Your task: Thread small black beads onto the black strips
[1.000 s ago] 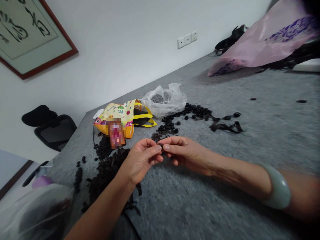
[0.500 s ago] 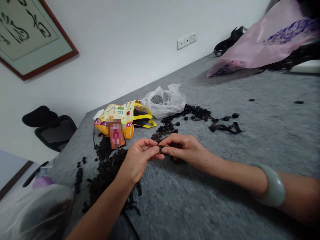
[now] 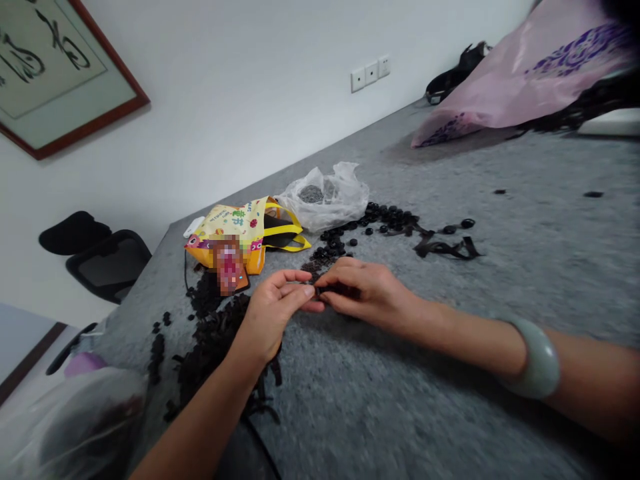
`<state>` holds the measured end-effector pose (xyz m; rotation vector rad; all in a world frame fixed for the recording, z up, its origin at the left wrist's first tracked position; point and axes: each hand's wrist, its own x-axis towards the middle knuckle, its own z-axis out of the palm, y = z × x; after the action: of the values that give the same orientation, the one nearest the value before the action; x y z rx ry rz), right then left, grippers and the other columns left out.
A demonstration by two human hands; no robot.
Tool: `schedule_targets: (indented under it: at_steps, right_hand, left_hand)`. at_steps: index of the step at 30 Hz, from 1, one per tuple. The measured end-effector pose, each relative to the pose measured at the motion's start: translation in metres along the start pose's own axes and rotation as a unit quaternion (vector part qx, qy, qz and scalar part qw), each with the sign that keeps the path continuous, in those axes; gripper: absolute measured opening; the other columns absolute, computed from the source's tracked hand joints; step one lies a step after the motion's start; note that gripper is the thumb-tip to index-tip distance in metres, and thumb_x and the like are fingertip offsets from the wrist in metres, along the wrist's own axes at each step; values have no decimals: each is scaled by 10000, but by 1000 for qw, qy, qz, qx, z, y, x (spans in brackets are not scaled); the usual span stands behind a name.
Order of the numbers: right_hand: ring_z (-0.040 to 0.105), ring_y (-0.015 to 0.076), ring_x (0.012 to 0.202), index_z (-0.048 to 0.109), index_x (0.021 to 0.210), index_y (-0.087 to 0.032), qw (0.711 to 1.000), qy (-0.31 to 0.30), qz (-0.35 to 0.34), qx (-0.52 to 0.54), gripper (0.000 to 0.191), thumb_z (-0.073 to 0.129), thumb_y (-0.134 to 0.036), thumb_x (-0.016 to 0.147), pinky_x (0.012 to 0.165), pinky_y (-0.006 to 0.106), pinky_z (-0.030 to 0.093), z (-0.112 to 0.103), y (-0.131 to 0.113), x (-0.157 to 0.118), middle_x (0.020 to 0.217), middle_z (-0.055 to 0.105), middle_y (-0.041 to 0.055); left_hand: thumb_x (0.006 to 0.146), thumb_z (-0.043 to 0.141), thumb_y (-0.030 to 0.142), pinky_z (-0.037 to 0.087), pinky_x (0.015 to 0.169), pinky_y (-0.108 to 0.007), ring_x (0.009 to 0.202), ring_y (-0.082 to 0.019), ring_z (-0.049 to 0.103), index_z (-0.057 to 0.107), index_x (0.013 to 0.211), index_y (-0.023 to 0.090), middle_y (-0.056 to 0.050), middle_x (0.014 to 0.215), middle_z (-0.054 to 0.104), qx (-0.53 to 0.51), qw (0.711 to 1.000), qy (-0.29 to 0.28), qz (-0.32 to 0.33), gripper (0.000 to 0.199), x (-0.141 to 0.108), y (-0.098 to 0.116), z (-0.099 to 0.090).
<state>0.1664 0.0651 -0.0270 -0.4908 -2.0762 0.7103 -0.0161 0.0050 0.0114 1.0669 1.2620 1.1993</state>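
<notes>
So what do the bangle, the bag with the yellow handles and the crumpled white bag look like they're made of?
The bangle looks like polished stone, perhaps jade, or glass: pale green with a glossy highlight. The yellow-handled bag seems to be printed non-woven fabric, though coated paper is possible. The crumpled bag looks like thin plastic film, being wrinkled and see-through.
</notes>
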Motion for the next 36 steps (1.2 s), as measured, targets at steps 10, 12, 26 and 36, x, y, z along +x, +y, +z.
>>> schedule_targets:
  at_steps: [10, 12, 26, 36]
  right_hand:
    - [645, 175, 816, 750, 1042, -237, 999, 0, -45, 17, 172, 659, -342, 940, 721, 295, 518, -2, 3, 2, 897, 685, 61]
    - [640, 173, 806, 751, 1025, -231, 998, 4, -50, 23, 151, 672, -315, 928, 715, 293, 511, -4, 5, 3, 883, 683, 56]
    - [647, 160, 786, 721, 1022, -166, 998, 3, -60, -38, 147, 639, -260, 943, 661, 265, 497, -1, 6, -1, 875, 684, 67]
    - [612, 101, 676, 728, 984, -166, 995, 71, 9, 76, 125, 692, -205, 871, 571, 202, 462, 6, 8, -2, 828, 695, 16]
  left_hand:
    - [739, 771, 176, 547, 715, -277, 634, -157, 726, 660, 975, 146, -43, 801, 762, -13, 1000, -27, 7, 263, -1, 0, 0]
    - [782, 748, 223, 545, 722, -285, 647, -166, 735, 679, 966, 153, -49, 858, 765, 19, 999, -19, 24, 208, -1, 2, -1]
    - [760, 726, 233, 488, 674, -246, 623, -142, 680, 661, 692, 167, -1, 641, 690, 116, 990, 24, 76, 115, -1, 1, 3]
    - [660, 791, 204, 527, 743, -244, 649, -129, 710, 623, 648, 154, 16, 657, 688, -76, 997, 31, 8, 176, -3, 3, 7]
